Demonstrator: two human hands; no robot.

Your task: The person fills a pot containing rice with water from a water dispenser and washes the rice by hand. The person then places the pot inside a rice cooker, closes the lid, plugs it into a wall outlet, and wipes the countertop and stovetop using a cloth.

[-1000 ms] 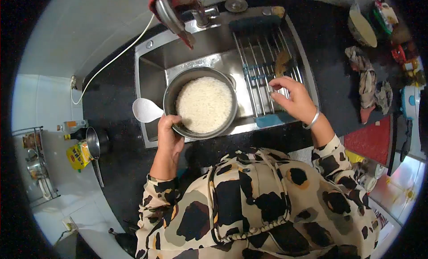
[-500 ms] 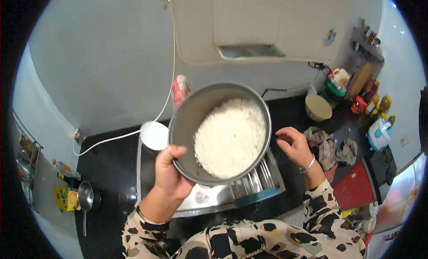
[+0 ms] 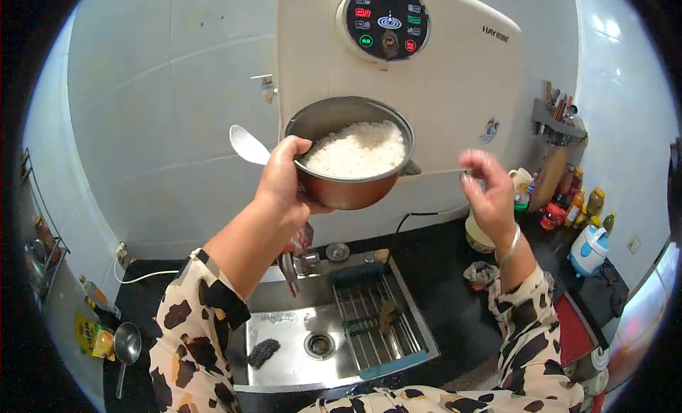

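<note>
The left hand (image 3: 284,182) grips the pot (image 3: 352,193) of rice (image 3: 359,150), now raised from low over the sink (image 3: 291,349) to high beyond it, apparently borne one-handed; the right hand (image 3: 490,193), parted and empty, hovers right of the sink. Black counter (image 3: 447,292) surrounds the sink, a white wall unit (image 3: 455,72) behind.

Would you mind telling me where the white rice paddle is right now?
In the head view, the white rice paddle is just left of the pot of rice, its handle end hidden behind the left hand that holds the pot.
</note>
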